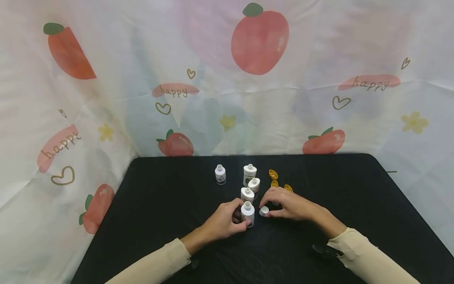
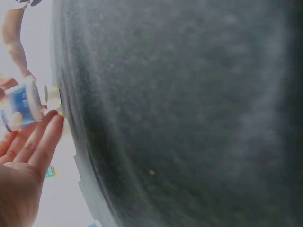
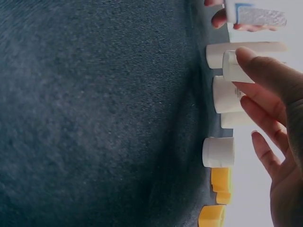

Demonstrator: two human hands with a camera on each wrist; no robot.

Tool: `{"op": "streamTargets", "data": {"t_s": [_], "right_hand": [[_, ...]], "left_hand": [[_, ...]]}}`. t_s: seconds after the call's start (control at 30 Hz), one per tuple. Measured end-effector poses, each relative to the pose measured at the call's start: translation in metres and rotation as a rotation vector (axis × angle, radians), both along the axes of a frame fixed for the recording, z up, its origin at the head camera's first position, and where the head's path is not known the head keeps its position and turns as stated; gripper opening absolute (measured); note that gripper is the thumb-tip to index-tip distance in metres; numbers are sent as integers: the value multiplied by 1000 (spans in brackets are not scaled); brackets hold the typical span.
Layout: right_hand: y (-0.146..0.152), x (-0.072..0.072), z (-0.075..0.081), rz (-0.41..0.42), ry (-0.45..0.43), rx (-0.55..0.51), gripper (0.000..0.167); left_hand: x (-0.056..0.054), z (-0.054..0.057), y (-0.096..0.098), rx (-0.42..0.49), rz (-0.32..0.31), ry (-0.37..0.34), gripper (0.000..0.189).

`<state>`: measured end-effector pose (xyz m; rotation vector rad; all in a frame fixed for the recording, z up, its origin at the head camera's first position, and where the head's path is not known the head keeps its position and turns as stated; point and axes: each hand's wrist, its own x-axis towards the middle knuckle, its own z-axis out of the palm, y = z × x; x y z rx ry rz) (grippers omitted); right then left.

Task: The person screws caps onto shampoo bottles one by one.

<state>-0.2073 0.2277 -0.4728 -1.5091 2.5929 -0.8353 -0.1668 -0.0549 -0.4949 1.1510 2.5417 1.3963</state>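
My left hand (image 1: 227, 219) grips a small white bottle (image 1: 247, 215) between thumb and fingers; the bottle stands upright with its neck uncovered. A blue label shows on this bottle (image 2: 21, 106) in the left wrist view. Just to its right, my right hand (image 1: 289, 203) pinches a white cap (image 1: 263, 211) between thumb and fingers, apart from the bottle. In the right wrist view the thumb lies against the cap (image 3: 232, 66). Behind the held bottle stand three uncapped white bottles, the nearest bottle (image 1: 247, 194) close to my left fingertips.
Another uncapped white bottle (image 1: 220, 174) stands apart at the back left. Yellow caps, one yellow cap (image 1: 273, 174) farthest back, lie beyond my right hand. A second white cap (image 3: 218, 152) sits near them. The black table (image 1: 170, 189) meets a patterned curtain (image 1: 213, 118) behind.
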Motion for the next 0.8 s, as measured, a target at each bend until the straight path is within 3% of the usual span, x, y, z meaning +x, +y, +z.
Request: {"op": "streamTargets", "data": {"t_s": [0.23, 0.43, 0.6, 0.8], "right_hand": [[2, 2, 6, -61, -35, 33, 24], [2, 2, 11, -98, -53, 42, 24], [3, -1, 13, -91, -89, 7, 24], [5, -3, 16, -77, -122, -46, 25]], "left_hand": [[1, 5, -12, 85, 19, -4, 34], [1, 12, -22, 185, 32, -95, 36], [-4, 16, -28, 276, 48, -155, 35], [-9, 23, -34, 321, 93, -157, 39]]}}
